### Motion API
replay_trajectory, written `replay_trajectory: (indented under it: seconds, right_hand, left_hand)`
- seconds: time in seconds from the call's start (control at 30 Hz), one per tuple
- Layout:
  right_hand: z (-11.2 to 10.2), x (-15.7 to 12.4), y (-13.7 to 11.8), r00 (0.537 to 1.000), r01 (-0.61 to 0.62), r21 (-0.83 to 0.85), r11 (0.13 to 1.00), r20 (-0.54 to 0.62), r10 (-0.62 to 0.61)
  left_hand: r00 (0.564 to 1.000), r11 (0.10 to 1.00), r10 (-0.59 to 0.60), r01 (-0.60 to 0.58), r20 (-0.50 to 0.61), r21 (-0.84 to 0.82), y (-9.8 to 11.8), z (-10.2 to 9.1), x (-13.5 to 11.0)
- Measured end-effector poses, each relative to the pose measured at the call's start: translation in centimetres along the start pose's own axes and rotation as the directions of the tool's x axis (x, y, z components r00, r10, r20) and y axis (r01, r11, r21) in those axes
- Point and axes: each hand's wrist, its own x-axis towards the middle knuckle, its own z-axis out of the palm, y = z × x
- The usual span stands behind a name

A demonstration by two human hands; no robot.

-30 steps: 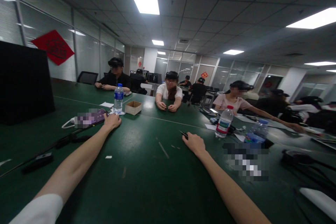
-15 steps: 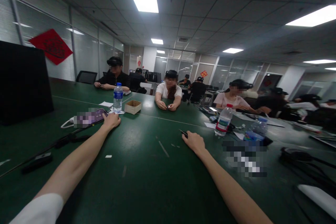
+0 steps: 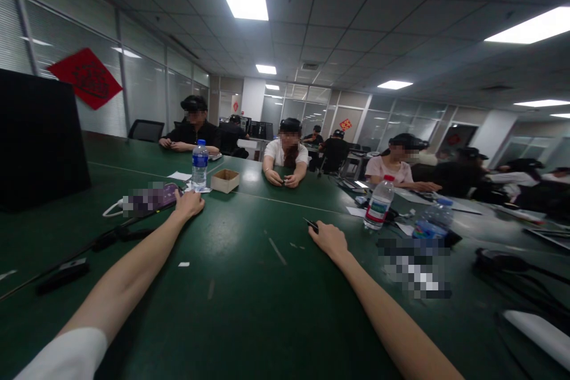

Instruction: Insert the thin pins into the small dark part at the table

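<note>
My left hand (image 3: 189, 205) rests on the green table beside a purple-patterned phone (image 3: 165, 196), its thumb apart from the other fingers. It lies just in front of a blue-capped water bottle (image 3: 200, 166), and I cannot see a thing in it. Part of the fingers is hidden behind the hand. My right hand (image 3: 328, 238) is closed around a slim black pen-like tool (image 3: 313, 226), whose thin pointed tip sticks out to the left. Most of that tool is covered by the fingers.
A small open cardboard box (image 3: 225, 180) stands right of the blue-capped bottle. On the right are a red-capped bottle (image 3: 379, 205), a tilted blue bottle (image 3: 433, 222) and black cables (image 3: 503, 267). A black panel (image 3: 40, 136) rises at left. Several people sit around, one opposite (image 3: 285, 157).
Both my hands stay where they were. The person in pink at the right has lowered a hand toward the table. The view has shifted very slightly.
</note>
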Motion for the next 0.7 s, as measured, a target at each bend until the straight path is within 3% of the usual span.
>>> replay_trajectory:
  seconds: [0.7]
  right_hand:
    - [0.46, 0.32, 0.24, 1.000, 0.022, -0.003, 1.000, -0.011, -0.022]
  left_hand:
    - [1.000, 0.999, -0.022, 0.023, 0.007, -0.029, -0.10, 0.22, 0.23]
